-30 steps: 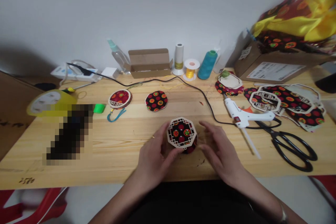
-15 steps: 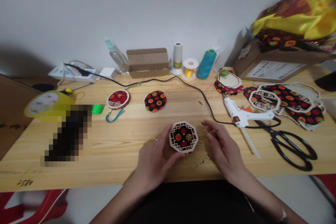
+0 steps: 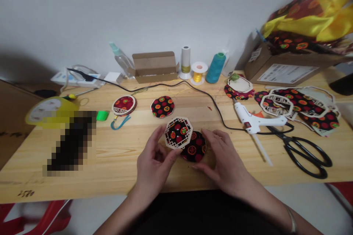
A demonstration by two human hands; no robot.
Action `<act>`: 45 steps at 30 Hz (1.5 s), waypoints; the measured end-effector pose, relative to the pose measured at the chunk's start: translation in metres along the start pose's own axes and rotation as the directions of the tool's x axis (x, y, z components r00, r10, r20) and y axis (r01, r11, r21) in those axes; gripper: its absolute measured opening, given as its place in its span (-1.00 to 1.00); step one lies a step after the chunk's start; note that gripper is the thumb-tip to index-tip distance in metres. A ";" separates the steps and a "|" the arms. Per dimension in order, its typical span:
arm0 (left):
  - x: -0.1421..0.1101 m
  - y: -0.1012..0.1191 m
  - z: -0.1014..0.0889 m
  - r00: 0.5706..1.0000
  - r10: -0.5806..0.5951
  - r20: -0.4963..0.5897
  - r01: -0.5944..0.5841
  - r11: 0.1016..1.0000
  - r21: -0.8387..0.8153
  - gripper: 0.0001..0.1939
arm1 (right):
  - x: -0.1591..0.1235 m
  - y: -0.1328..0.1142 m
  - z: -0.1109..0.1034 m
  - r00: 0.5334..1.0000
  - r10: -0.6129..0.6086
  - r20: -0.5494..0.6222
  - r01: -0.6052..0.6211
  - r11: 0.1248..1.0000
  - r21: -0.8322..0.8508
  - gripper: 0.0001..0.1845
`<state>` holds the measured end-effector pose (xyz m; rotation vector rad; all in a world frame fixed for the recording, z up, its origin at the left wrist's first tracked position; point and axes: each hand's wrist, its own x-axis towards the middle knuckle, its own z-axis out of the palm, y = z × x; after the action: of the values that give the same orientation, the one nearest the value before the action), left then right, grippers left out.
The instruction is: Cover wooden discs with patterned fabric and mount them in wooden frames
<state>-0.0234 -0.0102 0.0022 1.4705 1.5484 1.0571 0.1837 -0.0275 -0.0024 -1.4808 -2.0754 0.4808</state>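
My left hand (image 3: 153, 163) pinches an octagonal white lattice frame backed with black-and-red patterned cloth (image 3: 178, 132), lifted and tilted just above the wooden table (image 3: 116, 154). Beneath it and to its right a round patch of the same cloth (image 3: 195, 147) lies flat on the table. My right hand (image 3: 222, 157) rests on that patch's right and near edge, fingers curved against it.
A white glue gun (image 3: 255, 120) with a black cord (image 3: 209, 97) and black scissors (image 3: 305, 150) lie to the right. More frames and cloth pieces (image 3: 300, 104) lie beyond them. Another cloth round (image 3: 162, 106), a round framed piece (image 3: 124, 105), thread spools (image 3: 216, 67) and cardboard boxes (image 3: 153, 67) stand further back.
My left hand has lifted the octagonal frame up and to the left, uncovering the round cloth patch. My right hand moved in from the right onto the patch.
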 end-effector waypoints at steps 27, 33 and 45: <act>0.001 0.001 -0.001 0.996 -0.065 -0.057 0.047 0.961 -0.271 -0.33 | 0.014 -0.006 0.005 0.998 -0.050 0.026 0.051 0.998 -0.041 -0.20; 0.003 0.004 -0.003 0.991 -0.095 -0.092 0.059 0.940 -0.336 -0.34 | 0.016 -0.001 -0.007 0.967 0.255 0.025 -0.242 0.876 0.417 -0.19; 0.003 -0.001 -0.003 0.995 -0.073 -0.071 0.044 0.939 -0.340 -0.37 | 0.025 0.002 -0.024 0.904 0.382 0.189 -0.362 0.454 0.814 -0.34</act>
<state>-0.0267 -0.0070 0.0030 1.1508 1.3739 1.2900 0.1941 -0.0040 0.0207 -1.2554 -1.1048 1.4050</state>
